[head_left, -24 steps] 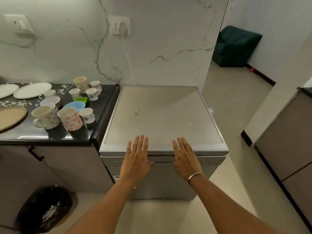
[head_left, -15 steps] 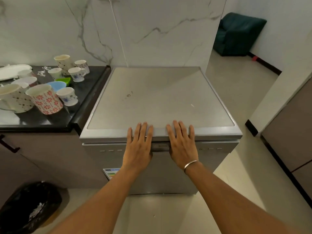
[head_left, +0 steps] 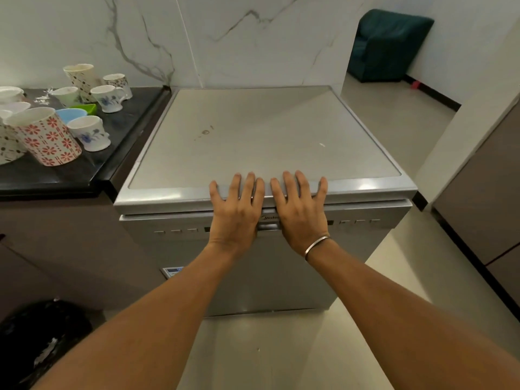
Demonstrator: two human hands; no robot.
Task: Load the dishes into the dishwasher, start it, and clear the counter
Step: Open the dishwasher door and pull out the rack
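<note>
Left hand (head_left: pixel 236 213) and right hand (head_left: pixel 299 216) lie flat, fingers straight, on dishwasher (head_left: pixel 253 130) front edge; door looks closed. Handle (head_left: pixel 268 227) sits between them. Best to hook it and pull evenly. Cups (head_left: pixel 47 136) stand at desk (head_left: pixel 123 142) right end.
</note>
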